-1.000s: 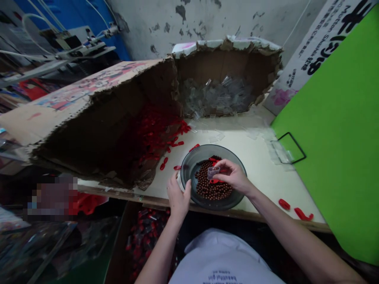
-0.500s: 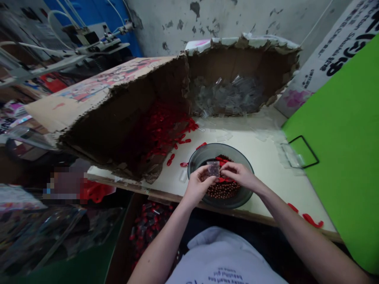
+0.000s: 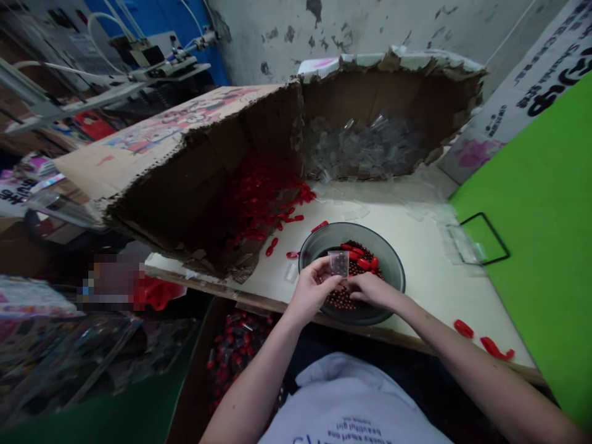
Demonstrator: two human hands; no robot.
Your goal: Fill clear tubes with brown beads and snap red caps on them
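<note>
My left hand (image 3: 314, 287) pinches a small clear plastic cup (image 3: 339, 264) by its side, above a round grey bowl (image 3: 398, 262). Inside the bowl lie many brown beads (image 3: 341, 300) and several red plastic pieces (image 3: 364, 263). My right hand (image 3: 370, 290) reaches down into the bowl just right of the cup. Its fingers are curled at the beads, and what they hold, if anything, is hidden.
Behind the bowl, a cut-open carton (image 3: 194, 142) holds red pieces (image 3: 259, 197); another carton (image 3: 448, 98) holds clear cups (image 3: 374, 145). Red-and-clear pieces (image 3: 238, 345) fill a box below the table edge. A green panel (image 3: 546, 222) stands at right.
My right hand has moved down from beside the cup to the beads, uncovering red pieces in the bowl. My left hand keeps the cup over the bowl. The camera view has shifted slightly.
</note>
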